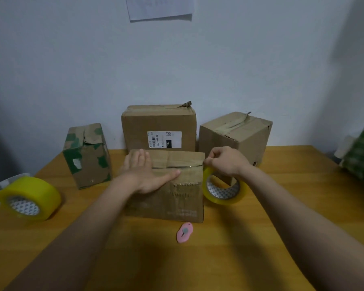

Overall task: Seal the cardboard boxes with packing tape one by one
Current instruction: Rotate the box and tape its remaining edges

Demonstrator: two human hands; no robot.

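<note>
A flat cardboard box (177, 198) lies on the wooden table (282, 217) in front of me. My left hand (147, 173) presses flat on its top, fingers straight, thumb along the centre seam. My right hand (225, 160) grips a yellowish roll of clear packing tape (222, 189) at the box's right edge, with a strip of tape running left along the seam. Behind stand three more boxes: one with green patches (86, 156) on the left, a labelled one (159, 127) in the middle, a plain one (237, 135) on the right.
A second, thicker tape roll (28, 198) lies at the table's left edge. A small pink cutter (184, 232) rests just in front of the flat box. A green patterned object (361, 156) sits at the far right. The wall stands close behind the boxes.
</note>
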